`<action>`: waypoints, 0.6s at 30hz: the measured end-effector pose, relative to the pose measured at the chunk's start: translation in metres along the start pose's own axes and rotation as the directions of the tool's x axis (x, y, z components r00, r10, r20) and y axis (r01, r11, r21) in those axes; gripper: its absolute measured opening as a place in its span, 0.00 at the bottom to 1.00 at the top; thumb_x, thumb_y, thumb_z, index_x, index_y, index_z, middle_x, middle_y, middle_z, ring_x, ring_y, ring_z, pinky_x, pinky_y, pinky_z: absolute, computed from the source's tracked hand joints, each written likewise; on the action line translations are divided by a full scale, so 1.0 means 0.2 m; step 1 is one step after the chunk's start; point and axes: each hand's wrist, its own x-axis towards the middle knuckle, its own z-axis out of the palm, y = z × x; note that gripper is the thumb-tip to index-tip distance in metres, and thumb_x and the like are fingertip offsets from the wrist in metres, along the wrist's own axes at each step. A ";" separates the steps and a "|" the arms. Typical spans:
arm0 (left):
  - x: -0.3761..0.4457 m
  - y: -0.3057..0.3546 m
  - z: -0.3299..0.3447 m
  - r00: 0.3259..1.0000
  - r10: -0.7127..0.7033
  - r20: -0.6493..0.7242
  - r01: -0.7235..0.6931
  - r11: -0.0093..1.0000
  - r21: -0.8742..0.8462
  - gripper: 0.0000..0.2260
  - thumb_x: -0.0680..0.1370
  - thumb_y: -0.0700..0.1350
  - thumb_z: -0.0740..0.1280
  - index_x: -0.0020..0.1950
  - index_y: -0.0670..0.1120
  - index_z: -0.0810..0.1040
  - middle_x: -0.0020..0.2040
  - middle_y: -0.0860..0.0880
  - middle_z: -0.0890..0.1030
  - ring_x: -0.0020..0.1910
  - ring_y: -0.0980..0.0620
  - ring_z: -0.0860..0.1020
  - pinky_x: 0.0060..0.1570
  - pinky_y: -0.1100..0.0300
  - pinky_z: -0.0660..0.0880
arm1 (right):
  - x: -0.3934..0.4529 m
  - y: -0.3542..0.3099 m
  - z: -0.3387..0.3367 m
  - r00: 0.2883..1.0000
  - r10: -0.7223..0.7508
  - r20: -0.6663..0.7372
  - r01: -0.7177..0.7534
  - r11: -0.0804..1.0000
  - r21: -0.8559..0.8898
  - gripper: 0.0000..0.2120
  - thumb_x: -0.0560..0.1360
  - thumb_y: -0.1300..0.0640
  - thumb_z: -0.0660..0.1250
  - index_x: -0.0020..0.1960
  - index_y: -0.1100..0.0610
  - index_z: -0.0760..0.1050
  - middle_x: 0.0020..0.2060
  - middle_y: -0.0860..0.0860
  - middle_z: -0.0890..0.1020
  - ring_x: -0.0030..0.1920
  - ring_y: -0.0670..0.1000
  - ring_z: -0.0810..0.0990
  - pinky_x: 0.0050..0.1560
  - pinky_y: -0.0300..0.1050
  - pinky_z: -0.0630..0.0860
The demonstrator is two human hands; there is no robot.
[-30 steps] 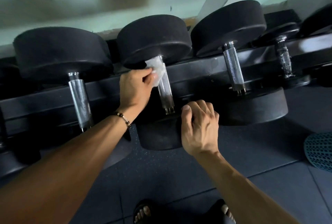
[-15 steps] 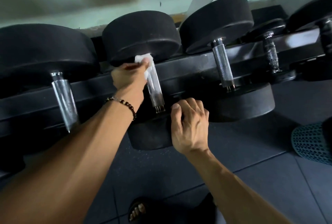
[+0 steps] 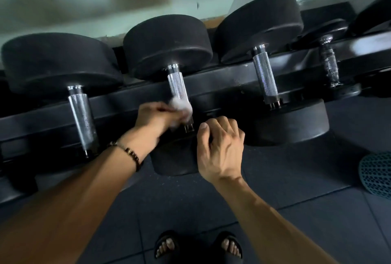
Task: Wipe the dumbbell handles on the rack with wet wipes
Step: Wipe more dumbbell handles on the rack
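Observation:
Several black dumbbells lie across a dark rack point(image 3: 232, 73). The middle dumbbell's knurled chrome handle point(image 3: 177, 86) runs down toward me. My left hand point(image 3: 157, 118), blurred by motion, holds a crumpled white wet wipe point(image 3: 182, 108) against the lower end of that handle. My right hand point(image 3: 220, 149) grips the rim of the near black head point(image 3: 173, 158) of the same dumbbell, fingers curled over its top edge. Bare chrome handles show on the left dumbbell point(image 3: 82, 120) and the right dumbbell point(image 3: 265, 79).
A smaller dumbbell handle point(image 3: 330, 67) sits further right on the rack. A dark perforated basket point(image 3: 376, 172) stands on the floor at the right edge. My feet in black sandals point(image 3: 198, 246) stand on dark rubber floor tiles. A pale green wall rises behind the rack.
My left hand slid the wipe from the top of the middle handle down to its lower end. My right hand stayed on the near head.

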 end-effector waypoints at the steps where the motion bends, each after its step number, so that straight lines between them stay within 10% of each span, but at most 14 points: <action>1: -0.03 -0.01 -0.01 0.999 0.027 0.040 -0.030 0.996 0.087 0.13 0.65 0.39 0.81 0.35 0.44 0.76 0.27 0.52 0.79 0.24 0.58 0.75 0.27 0.68 0.72 | 0.00 0.00 0.00 1.000 0.002 -0.002 -0.002 1.000 0.000 0.18 0.78 0.49 0.53 0.37 0.56 0.74 0.37 0.51 0.77 0.42 0.56 0.74 0.45 0.52 0.69; 6: 0.01 0.10 0.05 0.973 0.141 -0.182 -0.114 0.981 0.156 0.15 0.63 0.44 0.82 0.35 0.47 0.76 0.31 0.51 0.80 0.20 0.64 0.72 0.23 0.71 0.70 | 0.00 0.01 0.00 1.000 -0.018 -0.005 0.018 1.000 0.003 0.18 0.78 0.49 0.54 0.37 0.56 0.75 0.37 0.51 0.77 0.42 0.56 0.74 0.45 0.52 0.68; 12: -0.01 0.06 0.03 0.994 0.023 0.109 -0.089 0.749 0.656 0.04 0.74 0.39 0.71 0.40 0.47 0.81 0.44 0.44 0.82 0.48 0.47 0.81 0.41 0.64 0.69 | 0.00 0.01 0.00 0.999 -0.033 -0.020 0.033 0.999 -0.002 0.17 0.78 0.49 0.54 0.37 0.56 0.74 0.36 0.52 0.76 0.41 0.57 0.74 0.45 0.51 0.68; 18: 0.01 0.16 0.08 0.963 0.244 -0.112 -0.153 0.842 0.517 0.11 0.62 0.45 0.81 0.32 0.48 0.79 0.32 0.56 0.78 0.33 0.62 0.76 0.31 0.75 0.69 | 0.00 0.01 0.01 0.999 -0.034 -0.018 0.034 0.999 -0.003 0.17 0.78 0.49 0.54 0.37 0.56 0.75 0.37 0.52 0.76 0.42 0.55 0.73 0.47 0.50 0.67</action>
